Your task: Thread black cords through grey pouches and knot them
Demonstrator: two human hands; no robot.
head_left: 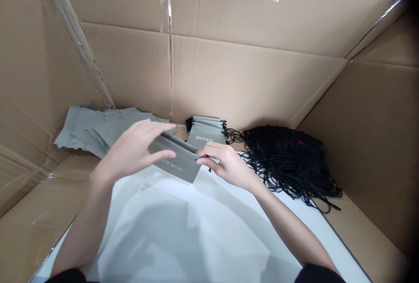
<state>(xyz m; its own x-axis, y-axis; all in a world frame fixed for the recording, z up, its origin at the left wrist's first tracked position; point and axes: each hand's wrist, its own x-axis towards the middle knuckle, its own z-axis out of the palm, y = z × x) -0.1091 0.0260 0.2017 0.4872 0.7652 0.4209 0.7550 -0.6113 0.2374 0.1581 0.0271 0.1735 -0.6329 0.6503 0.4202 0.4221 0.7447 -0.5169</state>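
Observation:
A grey fabric pouch (pixel 181 166) with pale lettering is held up over the white table, tilted down to the right. My left hand (pixel 131 147) is around its left end, thumb across the front and fingers stretched along the upper edge. My right hand (pixel 225 163) pinches the upper right corner between thumb and fingers. A speck of red shows at those fingertips, too small to make out. Just behind lies a stack of grey drawstring pouches (pixel 206 131) marked INTEX, with black cords at their sides.
At the back left lies a spread pile of flat grey pouches (pixel 88 128). A heap of black cords (pixel 288 156) is at the right, with loose ends trailing onto the white tabletop (pixel 183 239). Tall cardboard walls (pixel 255 82) enclose the back and both sides.

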